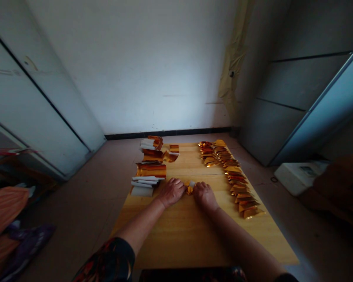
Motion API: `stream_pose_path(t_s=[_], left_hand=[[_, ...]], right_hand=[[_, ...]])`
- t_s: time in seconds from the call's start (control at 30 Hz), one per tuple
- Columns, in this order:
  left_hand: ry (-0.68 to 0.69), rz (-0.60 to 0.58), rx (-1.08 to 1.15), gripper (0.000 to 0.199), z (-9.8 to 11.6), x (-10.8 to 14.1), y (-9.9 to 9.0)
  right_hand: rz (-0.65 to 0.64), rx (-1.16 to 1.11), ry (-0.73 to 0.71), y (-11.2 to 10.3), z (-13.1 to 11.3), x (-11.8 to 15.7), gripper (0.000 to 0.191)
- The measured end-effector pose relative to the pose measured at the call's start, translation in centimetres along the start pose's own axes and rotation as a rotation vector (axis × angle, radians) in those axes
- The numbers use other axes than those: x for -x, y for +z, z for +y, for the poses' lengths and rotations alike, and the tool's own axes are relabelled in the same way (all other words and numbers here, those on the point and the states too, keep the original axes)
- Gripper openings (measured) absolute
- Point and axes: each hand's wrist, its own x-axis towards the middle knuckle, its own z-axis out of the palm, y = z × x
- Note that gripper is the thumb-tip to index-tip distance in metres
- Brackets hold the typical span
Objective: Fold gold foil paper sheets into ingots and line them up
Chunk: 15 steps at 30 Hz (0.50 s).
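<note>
Between my hands, at the middle of the wooden table, is a small piece of gold foil paper (189, 188) with some pale backing showing. My left hand (173, 192) is closed on its left side, and my right hand (205, 196) pinches its right side. The fingertips are partly hidden by the backs of the hands. Left of my left hand lie stacks of curled gold foil sheets (151, 170) and white-backed sheets (142, 191). On the right, folded gold paper pieces (238, 188) overlap in a long row.
The wooden table (176, 239) stands before a pale wall (141, 70). A white cabinet (47, 98) is at the left, a grey fridge-like cabinet (285, 102) at the right. A white box (294, 178) sits on the floor at right. Orange cloth (6, 207) lies at left.
</note>
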Motion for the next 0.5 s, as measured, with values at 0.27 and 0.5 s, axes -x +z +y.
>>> stream_pose_path(t_s=[0.27,0.5], left_hand=[[-0.010,0.099,-0.003,0.016,0.2,-0.2,0.7],[-0.033,0.107,0.143,0.022,-0.2,0.1,0.2]], right_hand=[[0.169,-0.018,-0.030,0.2,0.1,1.3,0.017],[0.134,-0.061,0.016,0.1,0.2,0.9,0.018]])
